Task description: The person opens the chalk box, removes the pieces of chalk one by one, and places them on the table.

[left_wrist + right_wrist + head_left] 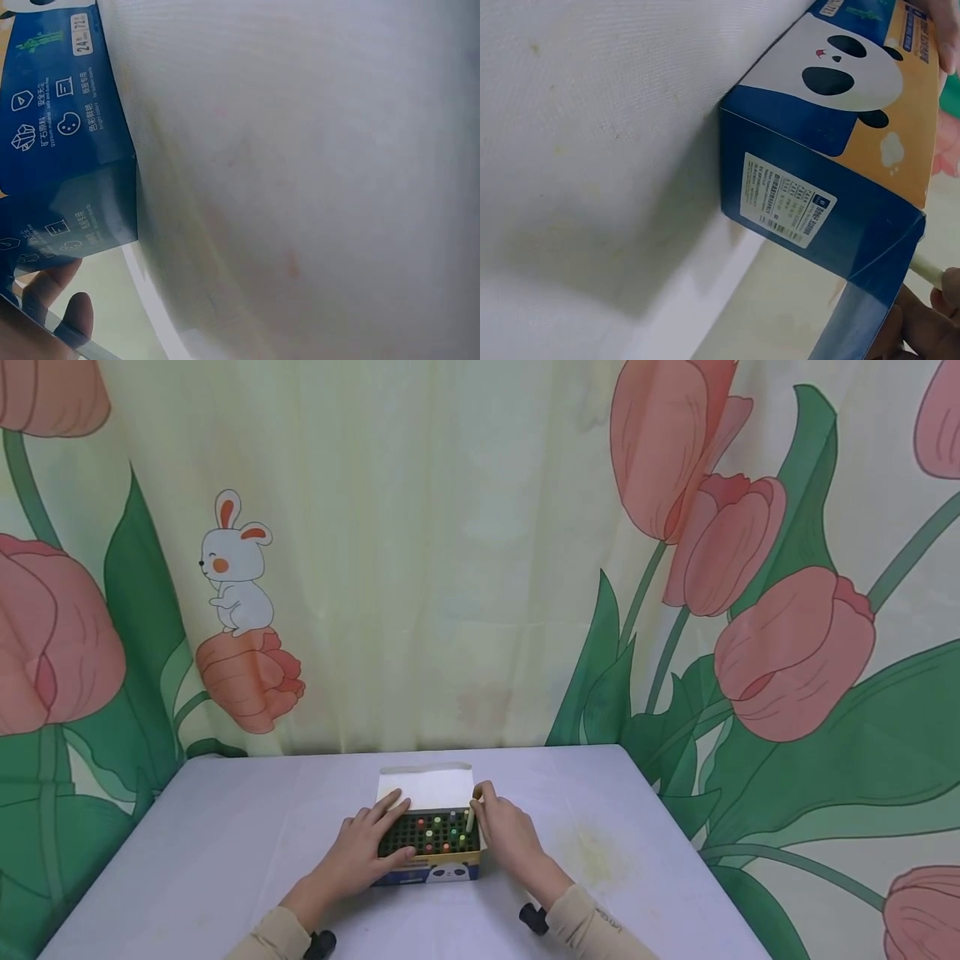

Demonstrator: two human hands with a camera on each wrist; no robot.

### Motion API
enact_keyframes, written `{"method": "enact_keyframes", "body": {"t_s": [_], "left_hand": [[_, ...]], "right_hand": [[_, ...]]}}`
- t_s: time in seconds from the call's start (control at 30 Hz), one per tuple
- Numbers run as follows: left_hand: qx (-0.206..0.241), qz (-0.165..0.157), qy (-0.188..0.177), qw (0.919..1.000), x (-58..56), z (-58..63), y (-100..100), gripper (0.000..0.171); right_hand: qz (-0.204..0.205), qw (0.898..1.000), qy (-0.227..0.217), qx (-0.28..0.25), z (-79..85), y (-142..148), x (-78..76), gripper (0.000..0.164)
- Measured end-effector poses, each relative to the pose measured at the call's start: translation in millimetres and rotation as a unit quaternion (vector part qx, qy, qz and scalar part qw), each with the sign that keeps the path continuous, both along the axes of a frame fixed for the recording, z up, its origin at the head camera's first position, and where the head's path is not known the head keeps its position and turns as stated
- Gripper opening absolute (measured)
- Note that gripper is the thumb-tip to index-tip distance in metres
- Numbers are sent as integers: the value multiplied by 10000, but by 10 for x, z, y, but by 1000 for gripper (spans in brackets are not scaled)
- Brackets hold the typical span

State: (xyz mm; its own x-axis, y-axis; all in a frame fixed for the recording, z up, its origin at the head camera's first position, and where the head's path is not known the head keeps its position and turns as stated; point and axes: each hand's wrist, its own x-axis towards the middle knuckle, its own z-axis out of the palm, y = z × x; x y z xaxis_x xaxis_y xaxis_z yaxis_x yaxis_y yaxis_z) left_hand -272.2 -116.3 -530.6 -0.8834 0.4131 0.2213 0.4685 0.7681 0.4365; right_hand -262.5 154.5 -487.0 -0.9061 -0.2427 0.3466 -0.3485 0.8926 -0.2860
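Note:
A blue and yellow chalk box [450, 870] with a panda on its front stands on the table, its white lid [437, 787] folded back. Inside, a dark holder full of holes carries several coloured chalk sticks [429, 836]. My left hand [358, 850] holds the box at its left end, thumb over the front rim and fingers toward the back edge. At the right end, my right hand [512, 837] pinches a pale yellow-green chalk stick [470, 820] that stands upright at the holder's edge. In the right wrist view this chalk [925, 270] shows between the fingertips behind the box.
A white cloth covers the table [247, 827], with a faint yellow stain [596, 852] to the right of the box. Behind the table hangs a curtain [450, 568] printed with tulips and a rabbit. Dark wrist straps [533, 918] show at the sleeves.

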Motion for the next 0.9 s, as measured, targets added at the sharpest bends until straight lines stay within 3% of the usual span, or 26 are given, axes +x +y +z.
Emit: {"method": "enact_keyframes", "body": {"t_s": [0.3, 0.47, 0.57, 0.77, 0.9], "left_hand": [[3, 67, -43, 10000, -21, -36, -17, 86], [-36, 52, 51, 10000, -41, -31, -23, 85], [28, 34, 73, 10000, -41, -13, -19, 85], [101, 21, 37, 9999, -20, -3, -13, 85], [59, 10, 52, 10000, -19, -17, -19, 85]], "right_hand": [[-11, 9967, -68, -804, 67, -8, 3, 15], [-124, 9844, -269, -1736, 121, -11, -35, 15], [-24, 9639, -596, -2594, 162, 6, -47, 17], [91, 8957, -1326, -4244, 213, 79, -65, 25], [-111, 8572, -1574, -4903, 228, 146, -92, 29]]}}
